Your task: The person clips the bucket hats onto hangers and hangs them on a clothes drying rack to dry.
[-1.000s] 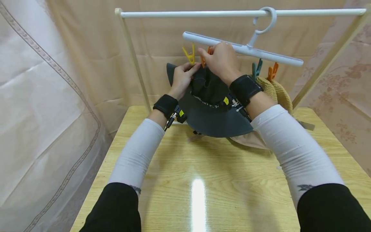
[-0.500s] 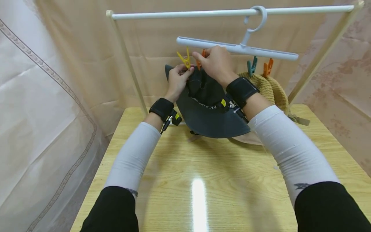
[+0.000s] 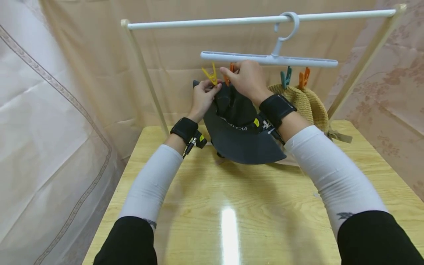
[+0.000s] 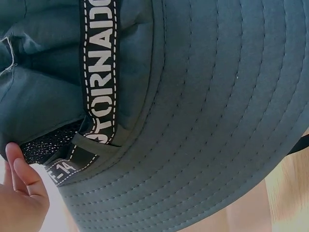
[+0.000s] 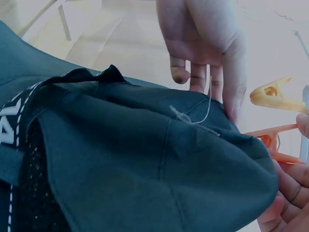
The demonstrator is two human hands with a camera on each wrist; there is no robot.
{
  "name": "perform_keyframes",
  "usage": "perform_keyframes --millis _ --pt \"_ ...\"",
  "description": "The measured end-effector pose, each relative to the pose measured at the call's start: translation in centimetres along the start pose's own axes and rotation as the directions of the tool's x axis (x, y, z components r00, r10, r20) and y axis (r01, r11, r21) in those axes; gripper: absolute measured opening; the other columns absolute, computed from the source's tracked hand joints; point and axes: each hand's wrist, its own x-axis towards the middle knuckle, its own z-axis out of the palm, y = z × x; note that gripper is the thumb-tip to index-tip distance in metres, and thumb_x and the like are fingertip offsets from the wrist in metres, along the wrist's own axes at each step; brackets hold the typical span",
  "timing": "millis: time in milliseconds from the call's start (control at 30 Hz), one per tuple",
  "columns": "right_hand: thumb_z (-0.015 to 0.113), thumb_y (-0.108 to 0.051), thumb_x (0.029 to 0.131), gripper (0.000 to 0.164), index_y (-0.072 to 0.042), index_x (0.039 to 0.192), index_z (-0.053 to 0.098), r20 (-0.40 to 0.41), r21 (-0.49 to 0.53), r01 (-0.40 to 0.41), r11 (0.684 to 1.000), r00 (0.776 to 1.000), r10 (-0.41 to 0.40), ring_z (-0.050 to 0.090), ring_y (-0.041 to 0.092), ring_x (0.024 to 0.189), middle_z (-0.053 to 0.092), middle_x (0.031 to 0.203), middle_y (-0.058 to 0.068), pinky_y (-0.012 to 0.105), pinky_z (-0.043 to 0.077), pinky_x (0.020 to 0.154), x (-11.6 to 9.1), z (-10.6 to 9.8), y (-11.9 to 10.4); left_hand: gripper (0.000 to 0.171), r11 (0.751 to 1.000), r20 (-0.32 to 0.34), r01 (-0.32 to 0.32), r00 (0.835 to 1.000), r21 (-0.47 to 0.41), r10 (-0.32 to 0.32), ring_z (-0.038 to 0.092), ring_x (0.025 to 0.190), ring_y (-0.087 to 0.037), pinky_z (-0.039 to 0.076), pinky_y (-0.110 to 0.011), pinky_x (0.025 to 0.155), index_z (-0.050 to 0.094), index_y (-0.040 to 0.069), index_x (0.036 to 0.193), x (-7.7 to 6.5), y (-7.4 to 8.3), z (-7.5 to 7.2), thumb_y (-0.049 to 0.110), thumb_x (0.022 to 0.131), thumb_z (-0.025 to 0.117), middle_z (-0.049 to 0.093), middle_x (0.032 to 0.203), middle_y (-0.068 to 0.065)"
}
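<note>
A dark grey-green bucket hat [image 3: 246, 143] with a lettered band hangs under the white hanger [image 3: 241, 57]. My left hand [image 3: 202, 96] holds the top of its crown, thumb and fingers at the fabric beside a yellow clothespin [image 3: 212, 76]. With my right hand [image 3: 250, 79] I pinch an orange clothespin [image 3: 228, 74]. In the right wrist view, that orange clothespin [image 5: 275, 142] sits right at the crown's edge, and the yellow clothespin [image 5: 275, 95] is a little above it. The left wrist view shows the hat's stitched brim [image 4: 231, 96] and my left fingers at the crown.
A tan knitted hat [image 3: 306, 103] hangs at the right from a green clothespin [image 3: 286, 77] and another orange clothespin [image 3: 304, 78]. The hanger hooks over a white rail [image 3: 205, 23] on a rack standing on the wooden table [image 3: 265, 213]. Curtains surround it.
The hanger has swung from tilted, left end high, to nearly level. Both hands and the dark hat stay together at the clothespins, and the head view has shifted slightly.
</note>
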Motion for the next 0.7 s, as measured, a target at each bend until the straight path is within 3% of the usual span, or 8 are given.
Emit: perform_keyframes --millis 167,300,400,700 --pt "0.055 -0.049 0.097 0.053 -0.006 0.065 0.062 -0.018 0.019 0.032 0.999 0.999 -0.032 0.045 0.018 0.051 0.055 0.057 0.007 0.028 0.031 0.050 -0.3 0.6 0.7 0.028 1.000 0.019 0.011 1.000 0.013 -0.011 0.061 0.090 -0.015 0.045 -0.019 0.072 0.068 0.002 0.117 -0.3 -0.2 0.0 0.019 0.095 0.064 0.060 0.125 -0.013" --pt "0.053 -0.052 0.096 0.054 -0.003 0.089 0.075 -0.001 0.000 0.002 1.000 1.000 -0.002 0.058 0.023 0.065 0.071 0.079 0.015 0.028 0.036 0.057 -0.6 0.6 1.2 0.030 1.000 0.024 0.011 1.000 0.006 -0.011 0.063 0.096 -0.019 0.047 -0.019 0.075 0.067 0.002 0.119 -0.3 -0.3 0.2 0.018 0.095 0.064 0.059 0.126 -0.014" --pt "0.051 -0.054 0.097 0.056 -0.003 0.101 0.075 0.022 -0.014 -0.017 1.000 1.000 0.017 0.062 0.026 0.073 0.073 0.088 0.015 0.028 0.040 0.060 -0.8 0.4 1.6 0.031 1.000 0.026 0.005 1.000 0.001 -0.005 0.063 0.097 -0.021 0.047 -0.020 0.076 0.066 0.001 0.120 -0.3 -0.4 0.3 0.018 0.095 0.064 0.056 0.128 -0.016" --pt "0.054 -0.049 0.097 0.052 -0.002 0.106 0.074 0.036 0.033 -0.018 0.999 0.999 0.017 0.062 0.028 0.081 0.072 0.095 0.016 0.032 0.043 0.068 -1.6 -0.1 2.7 0.032 1.000 0.023 -0.010 1.000 0.015 0.010 0.059 0.094 -0.018 0.045 -0.021 0.073 0.065 -0.001 0.121 -0.6 -0.3 0.1 0.018 0.096 0.064 0.055 0.124 -0.016"
